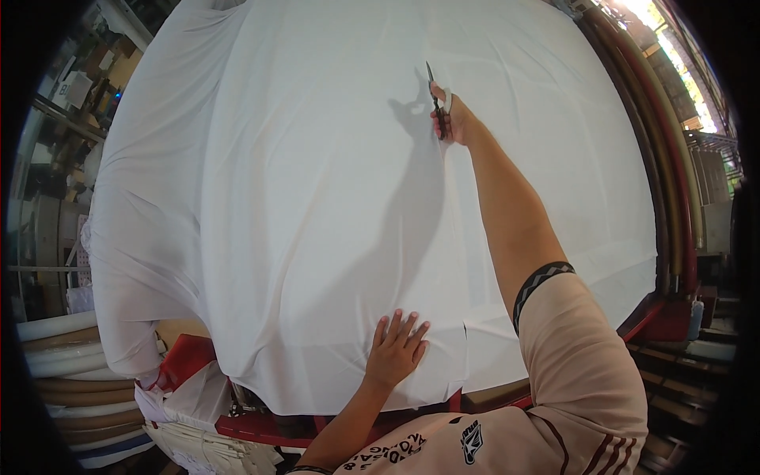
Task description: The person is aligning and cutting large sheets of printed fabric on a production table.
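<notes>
A wide white cloth (332, 198) is spread over the table, with soft folds and creases. My right hand (457, 124) reaches far out over it, closed around a pair of scissors (442, 124) whose blades point away from me. Whether those blades are apart or together is too small to make out. From beneath that hand a thin line in the cloth runs back toward me, ending in a dark slit near the front edge. My left hand (396, 352) lies flat on the cloth near that edge, fingers spread, left of the slit.
Long dark rollers (669, 198) border the table's right side. A red frame (269, 427) shows under the cloth's front edge. At the left, bunched white cloth (150, 237) hangs over the side, with several fabric rolls (71, 360) stacked below and red cloth (186, 356) beside them.
</notes>
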Motion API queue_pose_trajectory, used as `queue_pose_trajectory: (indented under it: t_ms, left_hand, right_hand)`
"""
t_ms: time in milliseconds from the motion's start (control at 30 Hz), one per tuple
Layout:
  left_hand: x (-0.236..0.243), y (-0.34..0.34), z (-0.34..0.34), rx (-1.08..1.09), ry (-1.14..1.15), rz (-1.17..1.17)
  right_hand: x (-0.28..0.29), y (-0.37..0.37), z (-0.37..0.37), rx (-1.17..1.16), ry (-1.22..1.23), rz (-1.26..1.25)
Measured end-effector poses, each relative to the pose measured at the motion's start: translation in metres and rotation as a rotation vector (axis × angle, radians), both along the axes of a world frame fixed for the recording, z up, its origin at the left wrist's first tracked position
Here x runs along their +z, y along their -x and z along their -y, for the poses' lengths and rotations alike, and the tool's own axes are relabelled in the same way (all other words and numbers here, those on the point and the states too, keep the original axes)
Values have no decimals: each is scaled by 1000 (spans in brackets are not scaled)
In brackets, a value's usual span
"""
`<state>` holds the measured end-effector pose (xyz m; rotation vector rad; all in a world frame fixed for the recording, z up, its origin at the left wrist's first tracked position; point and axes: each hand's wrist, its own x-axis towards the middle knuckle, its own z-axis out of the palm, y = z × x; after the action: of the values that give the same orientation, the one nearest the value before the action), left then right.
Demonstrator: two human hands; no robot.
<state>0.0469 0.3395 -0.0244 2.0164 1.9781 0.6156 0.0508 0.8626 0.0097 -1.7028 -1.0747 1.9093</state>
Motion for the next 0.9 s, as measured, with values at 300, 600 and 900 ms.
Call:
queue_pose_trajectory:
  t_ms: [300, 600, 900]
  left_hand:
    - [1, 2, -2, 6, 11, -12]
    - [2, 3, -3, 1, 42, -28]
    - [-1, 2, -3, -1, 93, -41]
  right_hand:
    - [1, 14, -42, 73, -76, 29]
    - [-9, 31, -77, 101, -203, 59]
    - [-22, 54, -104, 55, -361, 58]
